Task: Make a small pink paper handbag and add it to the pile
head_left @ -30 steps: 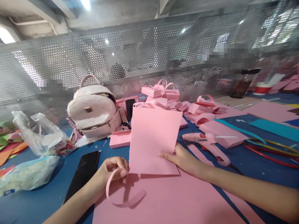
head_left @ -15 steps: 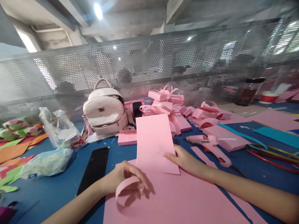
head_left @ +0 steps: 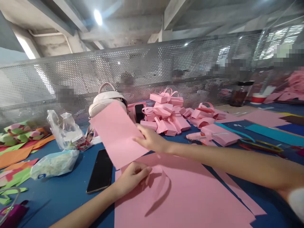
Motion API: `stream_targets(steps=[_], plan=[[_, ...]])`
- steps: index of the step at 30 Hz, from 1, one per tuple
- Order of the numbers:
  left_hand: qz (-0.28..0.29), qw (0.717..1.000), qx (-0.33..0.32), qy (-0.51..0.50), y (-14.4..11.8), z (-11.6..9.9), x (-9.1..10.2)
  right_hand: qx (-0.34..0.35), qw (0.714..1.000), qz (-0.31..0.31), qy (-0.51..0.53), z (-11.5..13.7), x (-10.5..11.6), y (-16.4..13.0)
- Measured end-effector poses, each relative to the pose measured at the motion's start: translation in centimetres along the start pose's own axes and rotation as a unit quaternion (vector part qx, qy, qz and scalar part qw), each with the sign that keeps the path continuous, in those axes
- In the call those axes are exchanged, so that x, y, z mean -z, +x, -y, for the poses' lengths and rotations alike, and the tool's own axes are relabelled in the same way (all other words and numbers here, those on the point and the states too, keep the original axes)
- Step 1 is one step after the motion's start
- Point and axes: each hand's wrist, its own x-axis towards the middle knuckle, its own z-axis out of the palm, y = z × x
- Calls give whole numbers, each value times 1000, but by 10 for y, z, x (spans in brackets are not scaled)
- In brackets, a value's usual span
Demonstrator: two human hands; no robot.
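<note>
My right hand (head_left: 150, 139) pinches the right edge of a folded pink paper piece (head_left: 116, 133), held tilted in the air above the table, in front of the pale backpack (head_left: 104, 103). My left hand (head_left: 133, 177) rests on a large pink sheet (head_left: 190, 202) and holds one end of a curved pink paper strip (head_left: 163, 186) that loops up off the sheet. A black phone (head_left: 101, 171) lies just left of my left hand.
A pile of finished pink paper bags (head_left: 167, 114) stands behind. A pink glue gun (head_left: 201, 136) lies to the right by coloured sheets and strips. Plastic bags (head_left: 60, 142) and coloured paper scraps (head_left: 16, 142) fill the left. A perforated metal screen (head_left: 152, 72) closes the back.
My right hand has lifted the folded pink piece off the sheet and swung it left and up. My left hand stays low with the strip, which has shifted right of it.
</note>
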Motion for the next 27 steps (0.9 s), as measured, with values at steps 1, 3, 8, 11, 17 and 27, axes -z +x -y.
stream_targets(steps=[1,3,8,11,17,27], plan=[[-4,1000,-1,3,0,0,0,1,1000,13,4,-1,-11,12],[-11,1000,-6,8,-1,0,-1,-15,999,38,6,-7,-36,33],[-9,1000,-15,7,0,3,-1,-65,995,79,2,-20,-88,53],[-9,1000,-16,0,1,4,-1,-68,993,92,-27,-21,-90,50],[-10,1000,-9,-10,3,6,-2,-14,981,65,-181,-35,-30,53],[-25,1000,7,-11,3,6,-3,-33,932,41,-358,-65,4,45]])
